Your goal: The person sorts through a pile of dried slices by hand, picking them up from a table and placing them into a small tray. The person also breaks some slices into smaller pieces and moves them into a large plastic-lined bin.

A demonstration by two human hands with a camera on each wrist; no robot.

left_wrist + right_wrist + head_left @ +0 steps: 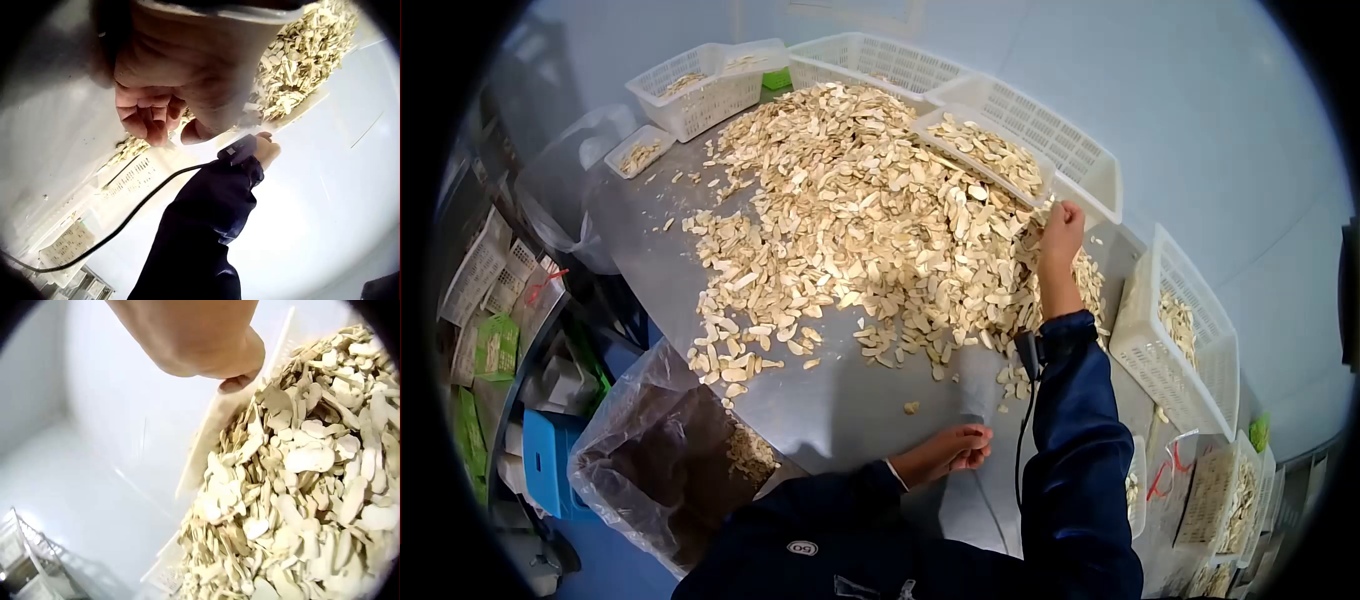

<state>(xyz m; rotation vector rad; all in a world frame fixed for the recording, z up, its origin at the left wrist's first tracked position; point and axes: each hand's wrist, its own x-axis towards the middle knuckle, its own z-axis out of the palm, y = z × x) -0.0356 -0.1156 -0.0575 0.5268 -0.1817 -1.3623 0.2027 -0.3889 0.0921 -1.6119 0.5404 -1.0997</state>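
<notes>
Pale dried slices lie in a big heap on the grey metal table. At the heap's back right, a shallow white tray with slices in it leans against a white basket. My right hand is at the tray's near right corner, fingers curled on its rim; in the right wrist view the hand partly hides that contact. Low over the table's front, my left hand hangs with loosely curled fingers and holds nothing. The left wrist view shows the left hand from the palm side.
White baskets stand along the back, and another basket is at the right. A small tray sits back left. A plastic-lined bin is at the front left, near a blue stool. A black cable hangs from the right sleeve.
</notes>
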